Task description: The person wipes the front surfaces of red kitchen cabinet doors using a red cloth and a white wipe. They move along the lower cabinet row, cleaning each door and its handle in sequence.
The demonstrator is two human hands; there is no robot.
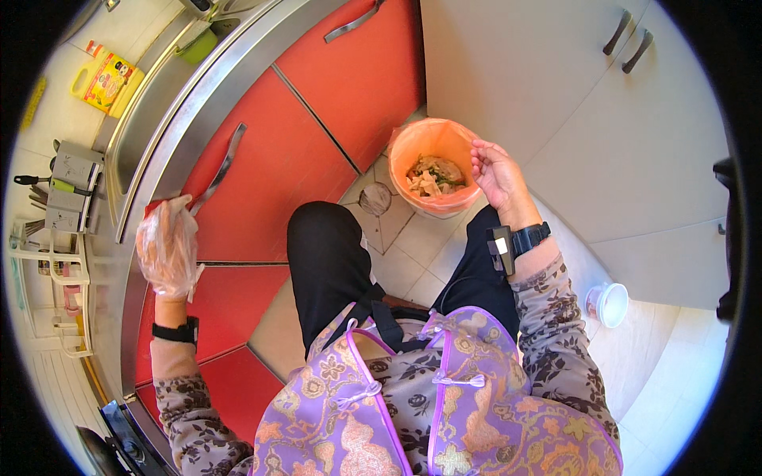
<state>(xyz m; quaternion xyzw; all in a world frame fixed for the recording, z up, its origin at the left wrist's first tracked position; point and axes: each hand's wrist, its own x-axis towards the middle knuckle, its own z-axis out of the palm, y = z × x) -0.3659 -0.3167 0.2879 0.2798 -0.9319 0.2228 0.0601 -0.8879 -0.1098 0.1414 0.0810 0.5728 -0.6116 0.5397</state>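
Note:
An orange bin liner lines a round bin on the floor, its edge folded over the rim. Pale scraps and bits of green lie inside. At the bin's right rim is my right hand, its fingers and thumb closed on the liner's edge. My left hand wears a thin clear plastic glove and is held beside the steel counter edge, in front of a red cabinet. The crinkled glove hides how its fingers are set. A dark band is on each wrist; the right one also bears a small device.
Red cabinets with metal handles run along the left under a counter with a sink. A yellow jug and a utensil holder stand there. Grey cabinet doors are at right, near a white tub and a floor drain.

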